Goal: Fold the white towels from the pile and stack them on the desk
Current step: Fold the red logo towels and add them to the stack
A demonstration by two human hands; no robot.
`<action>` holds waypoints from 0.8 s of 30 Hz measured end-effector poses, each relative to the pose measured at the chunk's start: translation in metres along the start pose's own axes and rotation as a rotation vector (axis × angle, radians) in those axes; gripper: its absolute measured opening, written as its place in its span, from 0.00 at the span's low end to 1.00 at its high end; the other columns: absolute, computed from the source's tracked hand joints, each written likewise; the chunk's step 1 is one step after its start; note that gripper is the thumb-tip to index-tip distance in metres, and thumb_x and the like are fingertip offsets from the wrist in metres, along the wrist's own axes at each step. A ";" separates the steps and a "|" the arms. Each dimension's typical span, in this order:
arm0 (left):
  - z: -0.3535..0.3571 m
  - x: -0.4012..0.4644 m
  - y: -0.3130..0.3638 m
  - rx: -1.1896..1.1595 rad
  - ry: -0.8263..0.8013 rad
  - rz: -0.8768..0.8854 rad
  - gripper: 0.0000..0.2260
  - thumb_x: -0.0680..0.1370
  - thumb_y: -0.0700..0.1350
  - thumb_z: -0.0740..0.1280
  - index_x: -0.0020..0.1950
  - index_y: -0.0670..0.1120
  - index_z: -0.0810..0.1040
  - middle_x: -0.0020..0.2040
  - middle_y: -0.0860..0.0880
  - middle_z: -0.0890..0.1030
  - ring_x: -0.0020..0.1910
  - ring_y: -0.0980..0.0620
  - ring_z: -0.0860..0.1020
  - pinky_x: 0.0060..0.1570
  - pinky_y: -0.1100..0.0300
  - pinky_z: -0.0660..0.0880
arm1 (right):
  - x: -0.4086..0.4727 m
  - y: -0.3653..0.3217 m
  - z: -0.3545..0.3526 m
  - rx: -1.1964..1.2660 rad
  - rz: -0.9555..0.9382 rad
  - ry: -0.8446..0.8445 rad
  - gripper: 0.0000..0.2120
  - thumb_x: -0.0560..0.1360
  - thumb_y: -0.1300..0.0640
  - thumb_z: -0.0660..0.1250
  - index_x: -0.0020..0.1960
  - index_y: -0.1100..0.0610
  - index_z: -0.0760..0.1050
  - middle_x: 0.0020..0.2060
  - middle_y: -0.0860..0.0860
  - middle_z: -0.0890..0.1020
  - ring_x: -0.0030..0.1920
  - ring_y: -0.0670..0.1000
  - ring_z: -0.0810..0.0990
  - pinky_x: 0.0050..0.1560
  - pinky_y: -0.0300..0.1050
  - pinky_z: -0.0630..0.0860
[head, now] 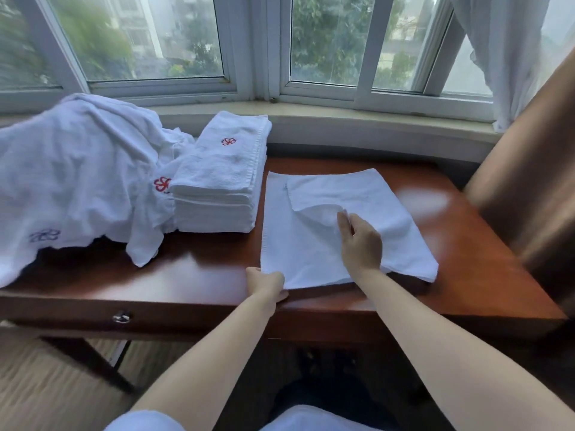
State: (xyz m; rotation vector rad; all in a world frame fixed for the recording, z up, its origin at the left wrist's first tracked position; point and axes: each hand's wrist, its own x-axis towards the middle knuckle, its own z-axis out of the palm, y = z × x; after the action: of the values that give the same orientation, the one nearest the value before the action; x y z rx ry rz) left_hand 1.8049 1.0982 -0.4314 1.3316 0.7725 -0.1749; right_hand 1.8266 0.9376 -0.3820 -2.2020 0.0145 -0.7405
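A fair part of the task is already being shown as done: a stack of folded towels [221, 178] is standing on the desk [193, 275], near the window sill [357, 115], with a red emblem showing on its top towel. Just to its left, and touching it, a loose pile of unfolded towels [74, 175] is still being left to deal with, and it is sizeable, so the job is judged to be somewhere around the middle rather than near its end.

One towel [305, 244] is being folded at this moment. It is lying spread on the desk just right of the stack, with its far right part already being turned over onto itself, so that a raised fold is being formed near its middle. That fold is being pinched by the right hand [361, 241], whose fingers are curled round the cloth. The near left corner of the towel is being held down at the desk's front edge by the left hand [267, 283], with fingers closed on the hem.

This fold is judged to be half made; at least one further fold and the placing on the stack are still being awaited.
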 end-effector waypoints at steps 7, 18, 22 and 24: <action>-0.035 0.012 0.004 0.258 -0.004 0.177 0.15 0.75 0.34 0.59 0.60 0.46 0.68 0.59 0.48 0.72 0.51 0.41 0.78 0.42 0.53 0.79 | -0.048 0.014 0.047 -0.236 -0.227 -0.726 0.09 0.79 0.55 0.63 0.51 0.57 0.81 0.48 0.55 0.80 0.53 0.56 0.76 0.51 0.47 0.71; 0.006 0.012 0.004 1.115 -0.137 0.415 0.16 0.73 0.54 0.68 0.55 0.44 0.76 0.51 0.47 0.70 0.49 0.42 0.78 0.45 0.54 0.74 | -0.080 0.058 0.009 -0.285 0.169 -0.161 0.18 0.73 0.58 0.68 0.63 0.56 0.75 0.61 0.52 0.76 0.64 0.56 0.70 0.64 0.51 0.65; 0.011 0.026 0.000 0.707 -0.120 0.311 0.28 0.71 0.39 0.72 0.68 0.43 0.66 0.59 0.42 0.75 0.53 0.43 0.77 0.48 0.57 0.73 | -0.090 0.077 -0.014 -0.329 0.500 0.133 0.28 0.67 0.66 0.69 0.67 0.58 0.71 0.68 0.59 0.68 0.67 0.62 0.65 0.66 0.57 0.62; 0.012 0.033 -0.001 0.576 -0.094 0.282 0.15 0.71 0.37 0.70 0.56 0.42 0.75 0.50 0.42 0.78 0.49 0.43 0.78 0.46 0.56 0.74 | -0.087 0.087 -0.023 -0.328 0.663 0.228 0.29 0.69 0.66 0.68 0.69 0.58 0.68 0.70 0.60 0.66 0.68 0.63 0.64 0.67 0.58 0.61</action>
State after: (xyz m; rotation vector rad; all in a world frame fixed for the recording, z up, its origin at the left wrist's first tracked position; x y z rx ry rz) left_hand 1.8341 1.0970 -0.4513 1.9457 0.4578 -0.2440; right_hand 1.7625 0.8835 -0.4746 -2.1897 0.9910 -0.6242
